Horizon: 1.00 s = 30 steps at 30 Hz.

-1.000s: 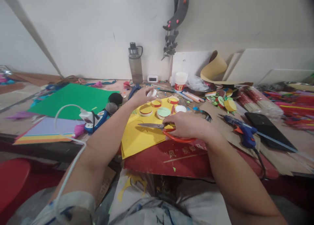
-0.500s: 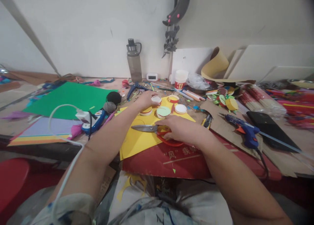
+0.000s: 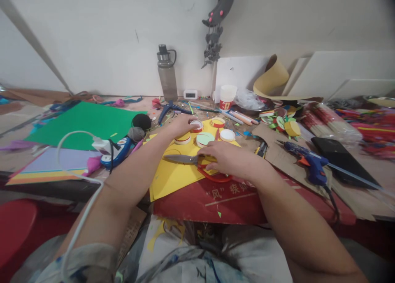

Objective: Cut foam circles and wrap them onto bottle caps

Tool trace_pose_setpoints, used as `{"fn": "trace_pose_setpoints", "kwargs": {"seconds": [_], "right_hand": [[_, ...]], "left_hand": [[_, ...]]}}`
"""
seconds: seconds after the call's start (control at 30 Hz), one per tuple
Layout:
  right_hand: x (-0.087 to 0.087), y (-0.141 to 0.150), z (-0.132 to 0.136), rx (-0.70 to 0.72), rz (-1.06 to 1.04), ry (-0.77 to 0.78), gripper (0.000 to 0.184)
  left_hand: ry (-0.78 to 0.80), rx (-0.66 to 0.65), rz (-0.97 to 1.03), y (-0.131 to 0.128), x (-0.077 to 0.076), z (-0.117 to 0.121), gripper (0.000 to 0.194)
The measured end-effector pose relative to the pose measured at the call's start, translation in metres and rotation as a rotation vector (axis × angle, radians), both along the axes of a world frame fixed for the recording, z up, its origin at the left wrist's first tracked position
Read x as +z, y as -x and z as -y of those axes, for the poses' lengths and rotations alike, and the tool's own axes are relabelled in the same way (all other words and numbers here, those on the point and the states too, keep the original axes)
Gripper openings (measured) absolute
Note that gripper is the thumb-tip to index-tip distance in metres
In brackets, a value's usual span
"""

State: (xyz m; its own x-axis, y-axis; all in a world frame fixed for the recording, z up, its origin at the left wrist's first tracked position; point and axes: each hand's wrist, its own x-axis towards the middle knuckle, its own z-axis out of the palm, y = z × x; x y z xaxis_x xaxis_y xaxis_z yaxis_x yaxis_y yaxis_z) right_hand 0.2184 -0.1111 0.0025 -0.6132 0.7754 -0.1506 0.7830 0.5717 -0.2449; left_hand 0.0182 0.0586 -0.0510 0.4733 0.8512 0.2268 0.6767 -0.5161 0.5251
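My left hand [image 3: 182,126] reaches across the yellow paper [image 3: 166,180], fingers closed at the left edge of a short white-and-red paper cup ring [image 3: 196,126]. My right hand [image 3: 224,157] rests over the red handles of a pair of scissors [image 3: 182,158], its fingers loosely apart. The scissors lie on the yellow paper with the blades pointing left. Between my hands stands a similar piece with a pale green top [image 3: 205,140]. Around it are a white-topped piece [image 3: 227,135], a yellow-lined ring [image 3: 217,122] and another ring [image 3: 182,139], partly behind my left hand.
A blue glue gun [image 3: 316,168] and a black phone [image 3: 342,161] lie right, near a utility knife [image 3: 261,148]. Left are green paper [image 3: 83,124], a power strip [image 3: 119,153] and its white cable [image 3: 92,200]. A bottle [image 3: 167,79] and paper cups [image 3: 227,97] stand behind.
My left hand has lowered a white cup piece to the ring on the paper. My right hand has brought the scissors down and left, and its fingers have loosened on the handles.
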Motion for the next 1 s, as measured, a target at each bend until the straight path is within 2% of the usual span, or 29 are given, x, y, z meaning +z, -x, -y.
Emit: {"fn": "trace_pose_setpoints", "kwargs": {"seconds": [0.23, 0.37, 0.47, 0.57, 0.67, 0.77, 0.87, 1.0], "right_hand": [[0.003, -0.012, -0.004, -0.189, -0.033, -0.118, 0.043], [0.001, -0.020, -0.012, -0.347, -0.101, -0.235, 0.040], [0.001, -0.024, -0.019, -0.506, -0.148, -0.316, 0.034], [0.005, -0.027, -0.023, -0.623, -0.100, -0.366, 0.028], [0.007, -0.031, -0.025, -0.671, -0.045, -0.389, 0.026], [0.001, -0.034, -0.030, -0.649, -0.068, -0.386, 0.025], [-0.010, -0.033, -0.039, -0.620, -0.243, -0.407, 0.027], [-0.026, -0.026, -0.053, -0.631, -0.678, -0.371, 0.038]], "left_hand": [[-0.002, -0.093, -0.110, 0.003, 0.004, 0.002, 0.030], [0.032, -0.068, -0.110, 0.006, 0.004, 0.000, 0.038], [0.034, -0.059, -0.096, 0.005, 0.004, -0.001, 0.036], [0.011, 0.001, -0.093, 0.004, 0.002, -0.002, 0.037], [-0.046, 0.045, -0.074, 0.005, 0.001, -0.002, 0.053], [-0.123, 0.042, -0.038, 0.005, 0.004, 0.002, 0.061], [-0.175, 0.022, 0.028, 0.003, 0.013, 0.012, 0.060], [-0.174, -0.074, 0.200, -0.008, 0.027, 0.036, 0.059]]}}
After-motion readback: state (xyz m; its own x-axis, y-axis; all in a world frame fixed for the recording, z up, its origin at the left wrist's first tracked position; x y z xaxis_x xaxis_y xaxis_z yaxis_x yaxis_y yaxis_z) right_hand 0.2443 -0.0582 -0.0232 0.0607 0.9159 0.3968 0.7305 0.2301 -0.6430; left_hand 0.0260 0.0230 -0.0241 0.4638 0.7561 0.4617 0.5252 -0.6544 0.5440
